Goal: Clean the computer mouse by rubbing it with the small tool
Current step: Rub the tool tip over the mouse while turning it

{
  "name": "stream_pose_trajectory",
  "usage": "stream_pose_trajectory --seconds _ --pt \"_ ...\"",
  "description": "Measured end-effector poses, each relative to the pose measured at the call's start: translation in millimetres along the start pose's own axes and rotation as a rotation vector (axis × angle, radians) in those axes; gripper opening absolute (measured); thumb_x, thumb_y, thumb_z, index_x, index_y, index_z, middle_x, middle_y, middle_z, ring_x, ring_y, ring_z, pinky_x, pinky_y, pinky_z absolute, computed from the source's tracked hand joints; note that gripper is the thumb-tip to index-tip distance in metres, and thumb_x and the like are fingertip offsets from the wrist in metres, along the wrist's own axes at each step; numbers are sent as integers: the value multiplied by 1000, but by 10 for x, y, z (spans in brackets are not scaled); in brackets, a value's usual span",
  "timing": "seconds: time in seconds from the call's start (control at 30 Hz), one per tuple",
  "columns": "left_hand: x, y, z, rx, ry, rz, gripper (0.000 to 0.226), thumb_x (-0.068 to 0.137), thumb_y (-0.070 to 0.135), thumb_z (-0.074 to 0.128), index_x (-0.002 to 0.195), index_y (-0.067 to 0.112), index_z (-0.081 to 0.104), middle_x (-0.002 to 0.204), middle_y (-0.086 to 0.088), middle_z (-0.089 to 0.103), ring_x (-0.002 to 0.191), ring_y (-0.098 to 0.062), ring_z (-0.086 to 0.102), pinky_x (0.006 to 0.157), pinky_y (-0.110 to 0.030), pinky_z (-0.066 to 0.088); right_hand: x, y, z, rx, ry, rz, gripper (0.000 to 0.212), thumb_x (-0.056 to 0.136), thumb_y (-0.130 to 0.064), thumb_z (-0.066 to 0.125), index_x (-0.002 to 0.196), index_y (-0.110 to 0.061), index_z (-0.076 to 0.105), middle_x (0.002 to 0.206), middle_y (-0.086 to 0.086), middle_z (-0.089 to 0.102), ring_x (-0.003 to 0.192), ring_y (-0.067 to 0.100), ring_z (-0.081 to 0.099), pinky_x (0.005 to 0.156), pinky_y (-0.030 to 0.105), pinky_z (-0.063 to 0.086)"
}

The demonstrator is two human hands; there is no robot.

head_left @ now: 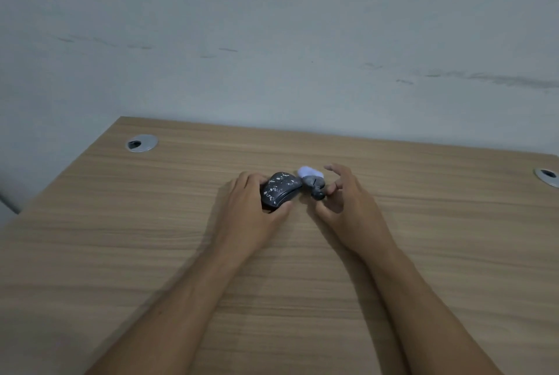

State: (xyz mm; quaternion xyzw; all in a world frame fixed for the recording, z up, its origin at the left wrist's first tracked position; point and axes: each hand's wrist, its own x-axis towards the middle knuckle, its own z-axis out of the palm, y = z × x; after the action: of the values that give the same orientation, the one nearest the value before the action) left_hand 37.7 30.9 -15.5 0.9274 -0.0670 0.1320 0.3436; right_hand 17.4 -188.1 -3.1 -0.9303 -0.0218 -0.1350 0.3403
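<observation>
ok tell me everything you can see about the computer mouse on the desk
The computer mouse is small, dark grey to black, likely plastic, its domed top speckled all over with white flecks or smears. It sits on the wooden desk, upright on its base, angled diagonally. The left hand cups it from the left, thumb along its near edge. A small grey and white tool lies just right of it, by the right hand; whether they touch is unclear.
</observation>
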Motion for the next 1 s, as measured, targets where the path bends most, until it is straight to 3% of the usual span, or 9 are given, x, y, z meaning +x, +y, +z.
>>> stream_pose_trajectory --seconds 0.13,0.27,0.43,0.5,0.6,0.67,0.83,0.93,1.0 --pt "-19 -15 -3 -39 4 -10 55 86 46 85 129 17 67 129 2 65 125 -23 57 109 -36 44 25 -44 60 -78 -44 -133 58 90 -63 63 145 -57 49 122 -18 67 112 17 72 99 52 58" --pt "-47 -37 -29 -70 11 -23 55 86 45 86 130 18 68 129 3 65 126 -23 57 110 -38 46 38 -21 101 -37 0 -177 43 93 -54 73 134 -44 62 116 -16 69 104 16 73 92 47 60" --pt "-53 -57 -60 -82 26 -13 57 85 49 87 133 24 69 128 6 63 126 -20 56 107 -32 45 102 48 101 78 131 -141 24 96 -31 82 113 -35 65 93 -15 70 75 -2 62 68 28 50" --pt "-56 -64 -71 -108 29 -4 55 86 49 87 134 28 69 126 8 63 125 -19 55 105 -29 44 111 45 95 154 213 -121 19 97 -28 83 107 -30 68 88 -18 69 68 -4 60 65 11 42" --pt "-53 -69 -100 -135 25 7 52 87 48 86 133 33 70 125 11 67 125 -18 56 102 -27 43 106 32 84 269 303 -59 16 96 -24 85 104 -28 72 89 -18 73 70 -7 64 65 3 42" --pt "-36 -69 -128 -141 17 15 50 88 47 86 134 35 71 125 15 71 125 -18 59 103 -29 44 113 50 75 310 326 -10 13 96 -25 83 105 -29 76 96 -24 73 75 -10 65 69 2 43" --pt "-26 -83 -176 -329 -26 -19 44 88 36 88 129 41 74 115 21 80 123 -20 68 107 -43 56 124 91 8 414 318 21 21 102 -30 72 121 -38 79 88 -25 70 75 -5 62 70 7 45" --pt "-28 -98 -183 -378 -46 -16 46 88 34 89 130 42 73 117 17 81 125 -19 69 108 -44 57 115 44 0 472 324 24 16 104 -28 71 111 -41 78 97 -21 76 82 -3 67 77 11 50" --pt "-29 -108 -190 -403 -61 -17 47 88 33 90 131 44 73 118 16 81 126 -17 70 109 -43 57 117 6 7 510 343 32 11 106 -27 70 106 -35 78 103 -11 79 89 10 72 82 20 54"
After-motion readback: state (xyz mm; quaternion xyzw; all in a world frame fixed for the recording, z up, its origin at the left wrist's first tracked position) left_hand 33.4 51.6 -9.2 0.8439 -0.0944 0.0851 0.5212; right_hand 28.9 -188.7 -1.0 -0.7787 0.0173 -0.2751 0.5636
